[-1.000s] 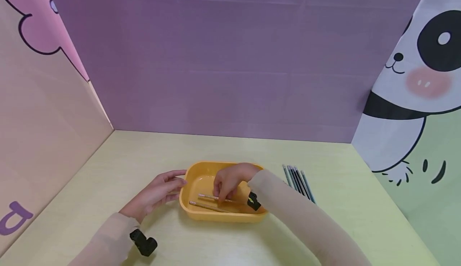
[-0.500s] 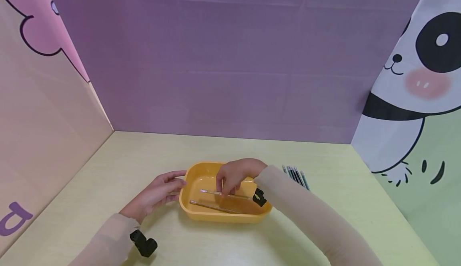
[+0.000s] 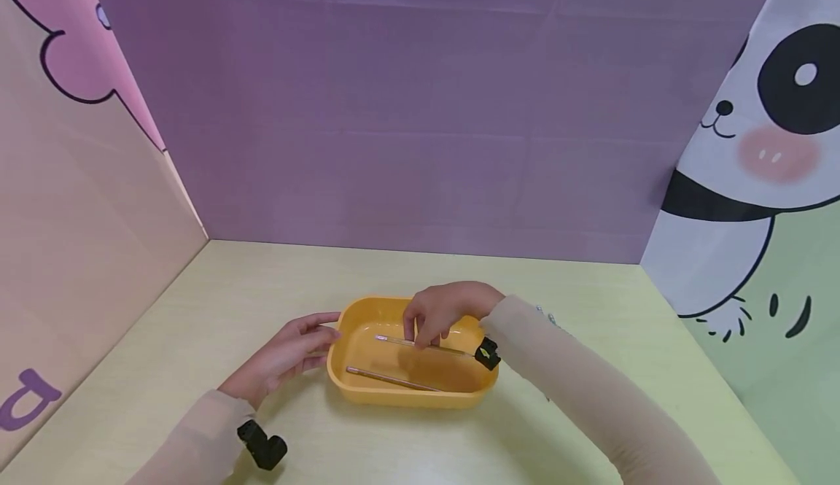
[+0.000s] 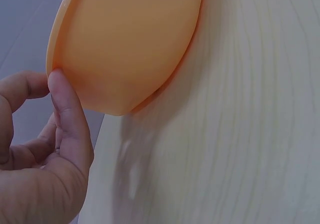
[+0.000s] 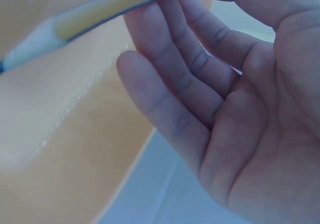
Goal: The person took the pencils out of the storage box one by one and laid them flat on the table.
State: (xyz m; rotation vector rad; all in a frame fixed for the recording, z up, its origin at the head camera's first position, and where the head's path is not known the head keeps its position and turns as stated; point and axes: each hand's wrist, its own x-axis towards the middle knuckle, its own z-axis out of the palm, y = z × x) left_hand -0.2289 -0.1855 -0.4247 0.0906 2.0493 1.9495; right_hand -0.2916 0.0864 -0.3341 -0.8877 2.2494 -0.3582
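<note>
My right hand [image 3: 442, 311] pinches a pencil [image 3: 389, 340] between thumb and fingertips, over the inside of a yellow plastic tub [image 3: 410, 400]. In the right wrist view this pencil [image 5: 102, 13] shows a yellowish body and a pale sharpened end with a dark tip. A second pencil [image 3: 387, 378] lies in the tub along its near side. At the tub's left end, my left hand [image 3: 289, 354] holds the rim. The left wrist view shows the thumb [image 4: 67, 107] and a bent finger at the tub's edge [image 4: 59, 32].
Beyond the right forearm, ends of several more pencils [image 3: 551, 318] peek out; the sleeve hides the rest. The pale wooden table [image 3: 275, 273] meets a purple wall [image 3: 420, 106] behind and printed panels at both sides.
My right hand has lifted the pencil and moved slightly away and to the right, apart from the second pencil. The right sleeve now covers most of the pencils outside the tub. My left hand stays put.
</note>
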